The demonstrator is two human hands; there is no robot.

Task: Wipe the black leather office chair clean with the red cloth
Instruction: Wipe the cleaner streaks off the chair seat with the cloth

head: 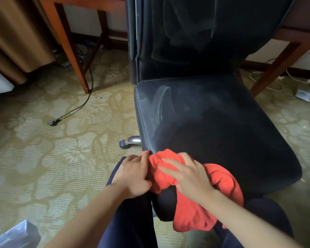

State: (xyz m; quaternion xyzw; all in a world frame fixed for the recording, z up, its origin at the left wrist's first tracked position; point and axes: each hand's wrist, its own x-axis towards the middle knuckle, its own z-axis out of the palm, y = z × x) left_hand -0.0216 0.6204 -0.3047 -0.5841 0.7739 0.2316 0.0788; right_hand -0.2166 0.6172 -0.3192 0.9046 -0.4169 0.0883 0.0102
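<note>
right fingers [170,162]: spread flat and pressing down on the bunched red cloth [200,196], more a palm-down push than a real grip
right hand [190,178]: sits on top of the cloth at the near left corner of the seat
left fingers [144,157]: loosely curled, tips touching the seat edge right beside the cloth, not holding anything as far as I can see
left hand [132,176]: looks like it's bracing the corner
cloth: draped over the near edge of the seat, tail hanging down by the person's knees
chair [213,122]: black leather, dusty grey film and swipe marks on the far left of the seat, backrest looks dusty too
step: I'd say wiping the front corner of the seat
next: probably push the cloth away across the dusty far left patch, with steady pressure
floor: patterned carpet [43,149], loose black cable [75,108] to the left
writing: no brands or labels I can read
</note>
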